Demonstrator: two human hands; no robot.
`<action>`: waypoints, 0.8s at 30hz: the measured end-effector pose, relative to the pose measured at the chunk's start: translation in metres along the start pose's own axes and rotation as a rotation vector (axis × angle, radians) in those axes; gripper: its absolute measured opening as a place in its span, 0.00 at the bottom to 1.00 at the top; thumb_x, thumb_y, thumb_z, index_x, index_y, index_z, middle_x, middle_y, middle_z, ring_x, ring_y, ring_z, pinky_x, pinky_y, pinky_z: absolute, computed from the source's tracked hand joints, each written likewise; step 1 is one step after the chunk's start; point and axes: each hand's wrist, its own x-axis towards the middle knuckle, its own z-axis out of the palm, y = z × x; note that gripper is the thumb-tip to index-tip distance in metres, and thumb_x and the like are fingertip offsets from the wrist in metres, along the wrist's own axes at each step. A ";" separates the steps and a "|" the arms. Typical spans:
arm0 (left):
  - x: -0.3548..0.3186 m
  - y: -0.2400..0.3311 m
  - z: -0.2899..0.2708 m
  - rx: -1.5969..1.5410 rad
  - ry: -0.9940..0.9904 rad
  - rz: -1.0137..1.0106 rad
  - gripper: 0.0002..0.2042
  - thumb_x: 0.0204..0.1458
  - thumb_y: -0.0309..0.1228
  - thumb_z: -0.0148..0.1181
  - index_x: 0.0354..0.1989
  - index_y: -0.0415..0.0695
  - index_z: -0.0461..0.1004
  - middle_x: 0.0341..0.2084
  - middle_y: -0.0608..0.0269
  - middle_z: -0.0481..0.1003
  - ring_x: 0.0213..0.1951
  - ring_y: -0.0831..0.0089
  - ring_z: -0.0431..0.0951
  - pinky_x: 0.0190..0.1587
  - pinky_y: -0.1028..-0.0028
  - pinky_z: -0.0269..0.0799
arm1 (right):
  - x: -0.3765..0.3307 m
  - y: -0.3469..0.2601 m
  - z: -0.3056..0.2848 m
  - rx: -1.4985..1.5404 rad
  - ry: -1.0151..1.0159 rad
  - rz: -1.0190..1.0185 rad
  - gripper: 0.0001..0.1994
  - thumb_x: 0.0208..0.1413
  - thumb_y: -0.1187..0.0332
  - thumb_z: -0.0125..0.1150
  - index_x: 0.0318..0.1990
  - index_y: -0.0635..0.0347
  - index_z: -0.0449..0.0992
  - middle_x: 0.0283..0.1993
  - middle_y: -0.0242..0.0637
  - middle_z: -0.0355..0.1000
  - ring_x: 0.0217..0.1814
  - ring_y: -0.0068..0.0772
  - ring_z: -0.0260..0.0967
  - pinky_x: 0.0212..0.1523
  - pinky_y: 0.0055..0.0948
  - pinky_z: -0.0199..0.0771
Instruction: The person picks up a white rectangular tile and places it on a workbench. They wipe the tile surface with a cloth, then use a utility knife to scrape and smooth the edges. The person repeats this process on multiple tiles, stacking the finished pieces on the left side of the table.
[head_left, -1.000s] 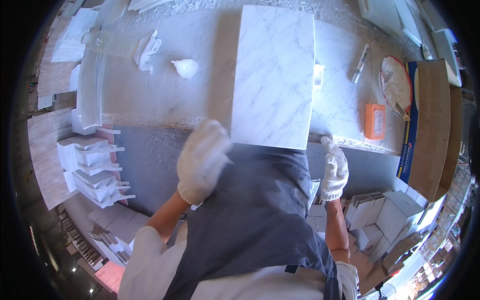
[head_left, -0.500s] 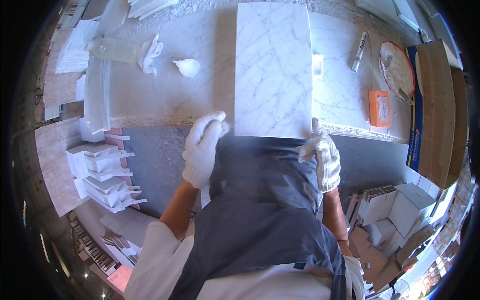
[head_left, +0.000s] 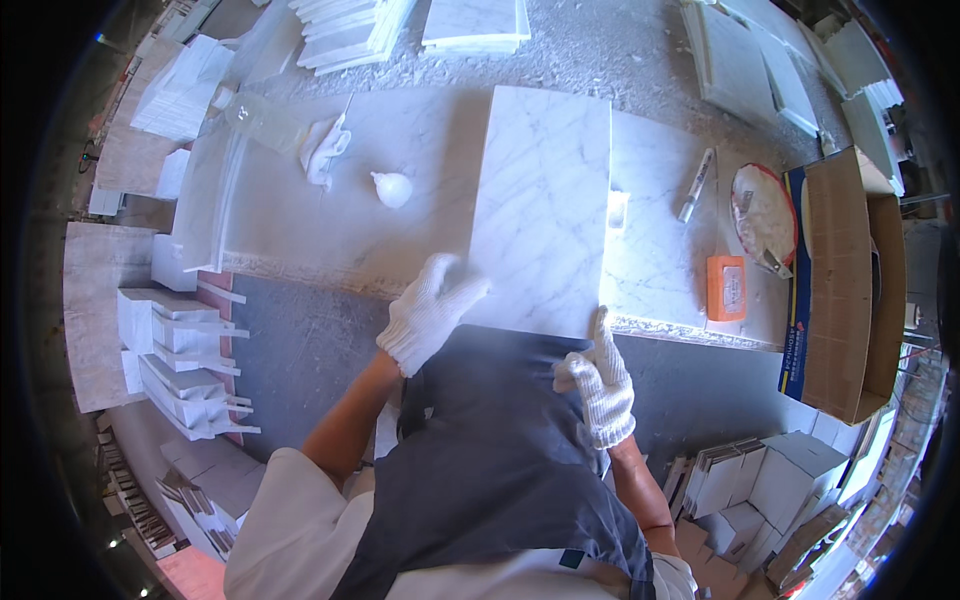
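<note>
A rectangular white marble tile (head_left: 545, 205) with grey veining lies flat on the stone workbench (head_left: 330, 225), its near short edge overhanging the bench's rough front edge toward the person.

The left hand (head_left: 428, 312), in a white knitted glove, rests on the tile's near left corner, fingers laid flat and loosely together on the polished face; it presses rather than clamps. The right hand (head_left: 600, 380), gloved likewise, is at the tile's near right corner, forefinger raised against the edge and the other fingers curled in; whether it grips the tile cannot be told.

Relative to the tile:
- Left, on the bench: a small white teardrop-shaped lump (head_left: 391, 188) and a crumpled white glove (head_left: 324, 150).
- Right, just beside the long edge: a small white block (head_left: 617, 209); farther right, a slim marker pen (head_left: 696, 184), an orange rectangular sponge block (head_left: 726, 287), and a round disc (head_left: 763, 213).
- Far right: an open corrugated cardboard box (head_left: 845, 280).
- Far left, below the bench: stacked white tile offcuts (head_left: 180, 350).
</note>
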 end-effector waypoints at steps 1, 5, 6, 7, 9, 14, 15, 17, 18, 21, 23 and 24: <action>0.004 0.000 -0.002 -0.004 -0.031 -0.039 0.34 0.59 0.57 0.65 0.63 0.42 0.71 0.55 0.44 0.79 0.59 0.53 0.79 0.61 0.60 0.71 | 0.000 0.001 -0.001 -0.028 -0.015 -0.010 0.41 0.71 0.67 0.63 0.81 0.65 0.44 0.33 0.32 0.75 0.34 0.22 0.73 0.40 0.25 0.79; 0.016 0.001 -0.002 -0.016 -0.038 -0.070 0.35 0.58 0.58 0.65 0.62 0.41 0.72 0.51 0.47 0.79 0.52 0.58 0.79 0.57 0.62 0.73 | -0.001 0.004 0.000 0.008 -0.041 -0.083 0.42 0.71 0.66 0.63 0.81 0.66 0.41 0.32 0.33 0.75 0.33 0.22 0.72 0.39 0.25 0.79; 0.021 0.002 0.000 -0.048 -0.021 -0.050 0.33 0.60 0.56 0.65 0.61 0.39 0.73 0.48 0.50 0.80 0.47 0.66 0.79 0.52 0.66 0.75 | -0.002 0.005 0.002 0.057 -0.049 -0.096 0.43 0.71 0.66 0.63 0.81 0.66 0.41 0.32 0.33 0.75 0.33 0.22 0.72 0.39 0.25 0.79; 0.027 0.003 0.000 -0.036 -0.004 -0.093 0.30 0.62 0.53 0.65 0.60 0.38 0.74 0.45 0.54 0.80 0.42 0.73 0.79 0.48 0.69 0.77 | -0.003 0.007 0.005 0.106 -0.064 -0.112 0.43 0.71 0.65 0.63 0.81 0.67 0.40 0.31 0.33 0.75 0.33 0.22 0.72 0.39 0.25 0.79; 0.031 0.002 -0.001 0.044 0.019 -0.033 0.31 0.62 0.55 0.64 0.62 0.39 0.77 0.50 0.52 0.82 0.55 0.65 0.80 0.59 0.64 0.74 | -0.005 0.006 0.007 -0.042 -0.183 -0.150 0.46 0.67 0.65 0.68 0.79 0.77 0.42 0.30 0.31 0.76 0.31 0.20 0.73 0.39 0.24 0.78; 0.038 -0.013 -0.019 0.015 0.000 -0.002 0.28 0.64 0.49 0.64 0.62 0.38 0.76 0.53 0.53 0.81 0.57 0.67 0.80 0.60 0.69 0.74 | -0.009 0.014 0.035 -0.154 -0.233 -0.113 0.39 0.66 0.71 0.64 0.74 0.86 0.49 0.29 0.32 0.78 0.33 0.20 0.76 0.49 0.23 0.79; 0.038 -0.016 -0.018 -0.086 -0.016 0.009 0.27 0.64 0.48 0.65 0.62 0.39 0.77 0.53 0.53 0.81 0.56 0.68 0.80 0.59 0.69 0.75 | -0.008 0.014 0.035 -0.123 -0.241 -0.117 0.38 0.66 0.72 0.64 0.74 0.86 0.50 0.30 0.33 0.79 0.34 0.20 0.76 0.50 0.23 0.78; 0.035 -0.018 -0.010 -0.238 -0.002 0.034 0.25 0.64 0.46 0.65 0.61 0.39 0.77 0.51 0.54 0.82 0.55 0.70 0.80 0.58 0.69 0.75 | -0.008 0.012 0.028 -0.067 -0.228 -0.129 0.36 0.66 0.73 0.63 0.73 0.87 0.53 0.31 0.34 0.81 0.35 0.20 0.77 0.53 0.23 0.78; 0.033 -0.017 -0.007 -0.296 0.004 0.052 0.24 0.63 0.46 0.66 0.59 0.38 0.79 0.49 0.54 0.82 0.54 0.71 0.80 0.58 0.69 0.74 | -0.009 0.011 0.024 -0.045 -0.221 -0.100 0.34 0.67 0.72 0.63 0.73 0.84 0.55 0.33 0.36 0.82 0.36 0.22 0.79 0.52 0.24 0.78; 0.019 -0.006 -0.003 -0.117 0.074 -0.001 0.30 0.62 0.52 0.63 0.61 0.37 0.76 0.53 0.52 0.81 0.58 0.60 0.79 0.62 0.62 0.70 | -0.007 0.005 0.010 -0.029 -0.231 -0.115 0.31 0.69 0.71 0.62 0.74 0.77 0.58 0.36 0.38 0.83 0.37 0.26 0.80 0.49 0.27 0.80; 0.009 0.006 -0.007 -0.190 0.063 -0.016 0.26 0.62 0.47 0.64 0.59 0.37 0.77 0.51 0.54 0.81 0.54 0.66 0.79 0.58 0.65 0.72 | -0.004 0.001 0.006 -0.064 -0.229 -0.136 0.30 0.70 0.72 0.61 0.74 0.75 0.59 0.36 0.39 0.83 0.38 0.26 0.80 0.48 0.27 0.80; 0.006 0.011 -0.009 -0.184 0.086 -0.028 0.25 0.62 0.47 0.64 0.57 0.37 0.78 0.48 0.55 0.81 0.51 0.68 0.79 0.55 0.65 0.73 | -0.004 -0.001 0.006 -0.066 -0.220 -0.089 0.30 0.70 0.72 0.61 0.74 0.74 0.60 0.36 0.39 0.83 0.38 0.27 0.80 0.48 0.27 0.80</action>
